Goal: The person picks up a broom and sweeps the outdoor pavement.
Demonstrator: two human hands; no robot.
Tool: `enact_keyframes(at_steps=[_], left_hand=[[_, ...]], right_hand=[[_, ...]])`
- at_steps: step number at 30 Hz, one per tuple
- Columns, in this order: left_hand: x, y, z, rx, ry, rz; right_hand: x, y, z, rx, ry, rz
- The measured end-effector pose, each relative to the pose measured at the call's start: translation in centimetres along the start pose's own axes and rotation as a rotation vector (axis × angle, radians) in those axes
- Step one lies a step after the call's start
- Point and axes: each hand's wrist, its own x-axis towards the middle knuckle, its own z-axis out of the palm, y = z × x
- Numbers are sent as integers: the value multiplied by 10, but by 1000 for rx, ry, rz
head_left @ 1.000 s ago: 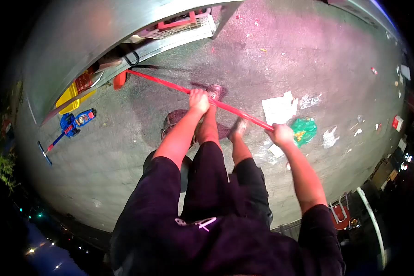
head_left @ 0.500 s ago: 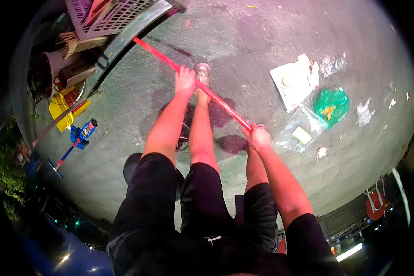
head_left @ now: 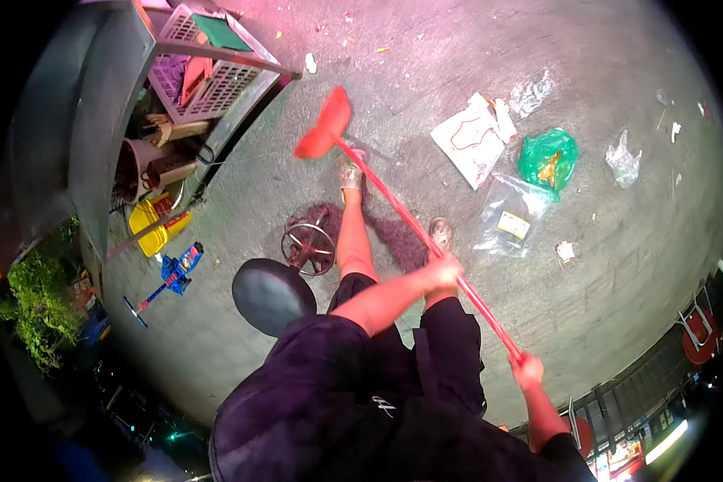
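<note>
A red long-handled broom (head_left: 402, 210) slants across the head view, its wide red head (head_left: 326, 127) at the upper left, beside my shoe. My left hand (head_left: 444, 271) is wrapped round the middle of the handle. Near the handle's end, at the lower right, my right hand (head_left: 527, 369) grips it too. To the broom's right lie a white printed bag (head_left: 467, 143), a green plastic bag (head_left: 549, 157) with orange bits and a clear bag (head_left: 510, 213). Whether the broom head touches the ground, I cannot tell.
A round black stool (head_left: 273, 296) stands left of my legs. Further left are a blue toy scooter (head_left: 181, 269), a yellow dustpan-like thing (head_left: 147, 227) and a crate (head_left: 217, 86) under a metal frame. Crumpled clear plastic (head_left: 622, 159) lies at the right.
Both hands have moved down and to the right with the broom. Its red head has come into view. My left hand is now nearer my body, and the view has shifted.
</note>
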Motion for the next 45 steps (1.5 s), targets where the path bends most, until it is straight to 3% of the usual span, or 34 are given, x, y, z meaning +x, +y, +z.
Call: enact_keyframes(at_steps=[1, 4, 8, 11, 12, 13, 14, 16, 17, 20, 22, 25, 26, 29, 30, 33, 37, 39, 41, 43, 45], left_hand=[[-1, 38, -19, -46, -97, 8], [4, 83, -53, -122, 38, 142], [7, 77, -188, -28, 178, 16], [14, 3, -303, 143, 370, 16], [18, -32, -334, 178, 465, -87], [-2, -44, -401, 219, 397, -188], [0, -94, -424, 370, 586, -126], [-29, -154, -507, 563, 569, -165], [-44, -174, -549, 566, 458, -284], [-73, -275, -609, 564, 568, -430], [-96, -314, -647, 520, 476, -647], [-117, -366, -640, 444, 786, -723], [-115, -369, -641, 432, 786, -726], [-106, -341, -639, 583, 525, -510], [-93, -326, -630, 677, 566, -413], [-86, -231, -623, 548, 415, -128], [-93, -153, -615, 339, 577, 83], [-101, -150, -625, 301, 728, 127], [-115, -160, -654, 381, 591, -83], [-119, -198, -673, 356, 562, -254], [-114, -243, -661, 303, 666, -358]], right_hand=[[-24, 21, -4, -10, 29, 36], [-64, 45, -25, -6, 128, 100], [-53, -24, -83, 80, 314, 61], [-14, -146, -155, 181, 327, -8], [1, -191, -175, 225, 318, -51], [15, -236, -194, 267, 308, -95], [25, -289, -218, 288, 313, -164], [44, -389, -260, 312, 317, -263], [56, -433, -277, 313, 313, -291], [90, -558, -320, 310, 296, -389], [110, -637, -336, 321, 259, -439], [120, -715, -329, 195, 216, -476], [114, -719, -328, 177, 217, -497], [77, -672, -351, 153, 318, -513], [62, -648, -361, 141, 347, -470], [-7, -570, -385, 79, 349, -353], [-63, -499, -397, 127, 362, -387], [-67, -490, -407, 167, 325, -396], [-46, -510, -420, 399, 329, -655], [-22, -546, -430, 595, 485, -907], [1, -578, -446, 653, 195, -781]])
